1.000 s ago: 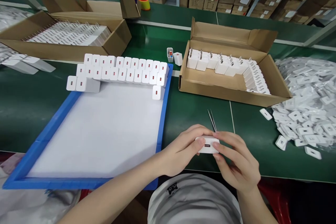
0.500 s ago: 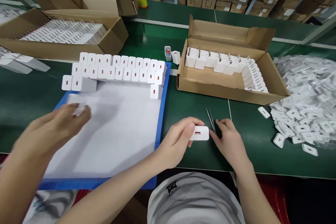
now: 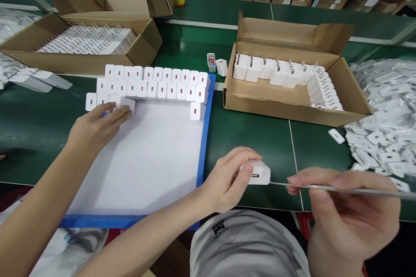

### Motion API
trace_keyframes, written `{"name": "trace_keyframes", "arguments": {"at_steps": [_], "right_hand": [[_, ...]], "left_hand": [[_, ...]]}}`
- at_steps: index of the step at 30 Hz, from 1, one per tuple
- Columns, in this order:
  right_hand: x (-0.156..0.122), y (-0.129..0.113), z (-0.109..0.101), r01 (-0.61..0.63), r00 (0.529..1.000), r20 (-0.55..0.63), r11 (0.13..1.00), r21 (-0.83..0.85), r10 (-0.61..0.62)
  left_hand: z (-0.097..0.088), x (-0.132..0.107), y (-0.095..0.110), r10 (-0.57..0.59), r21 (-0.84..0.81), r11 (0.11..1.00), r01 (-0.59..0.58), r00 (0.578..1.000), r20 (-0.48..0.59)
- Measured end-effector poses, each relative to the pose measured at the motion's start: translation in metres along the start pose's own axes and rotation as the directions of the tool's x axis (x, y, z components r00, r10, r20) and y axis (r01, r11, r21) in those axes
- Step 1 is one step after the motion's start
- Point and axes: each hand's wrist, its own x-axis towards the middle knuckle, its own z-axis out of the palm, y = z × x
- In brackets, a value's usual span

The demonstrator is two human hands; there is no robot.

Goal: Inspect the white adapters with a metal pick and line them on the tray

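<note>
My left hand grips a white charger on the green tabletop near its front edge, just right of the blue-rimmed tray, with the port facing me. My right hand pinches tweezers, their tips at the charger's right end. At the tray's far left corner another person's hand rests on the rows of chargers.

A white USB wall charger rests on its side on the green surface, port end towards the camera, in the left hand. Slim metal tweezers, pinched in the right hand, lie level, their tips at the charger's right corner.
</note>
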Motion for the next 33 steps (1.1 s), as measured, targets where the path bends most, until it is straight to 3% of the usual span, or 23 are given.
{"name": "trace_keyframes", "arguments": {"at_steps": [5,11,22,30,33], "right_hand": [[-0.003,-0.004,0.015,0.125,0.99,0.067,0.992,-0.011,-0.124],[0.0,-0.004,0.004,0.125,0.965,0.231,0.992,-0.004,-0.121],[0.001,-0.001,0.004,0.125,0.963,0.233,0.99,0.057,-0.135],[0.001,-0.002,0.015,-0.033,0.991,0.133,0.998,0.059,0.025],[0.003,-0.006,0.012,0.007,0.983,0.183,0.999,0.044,-0.015]], "left_hand": [[0.002,0.0,-0.002,0.064,0.003,0.998,-0.064,0.998,-0.006],[0.001,0.002,0.001,0.025,0.018,1.0,-0.024,1.0,-0.01],[0.0,0.002,0.003,0.062,0.055,0.997,-0.06,0.998,-0.03],[0.004,0.002,0.007,0.007,0.046,0.999,-0.006,0.999,-0.032],[0.005,0.002,0.007,0.014,0.047,0.999,-0.012,0.999,-0.048]]}}
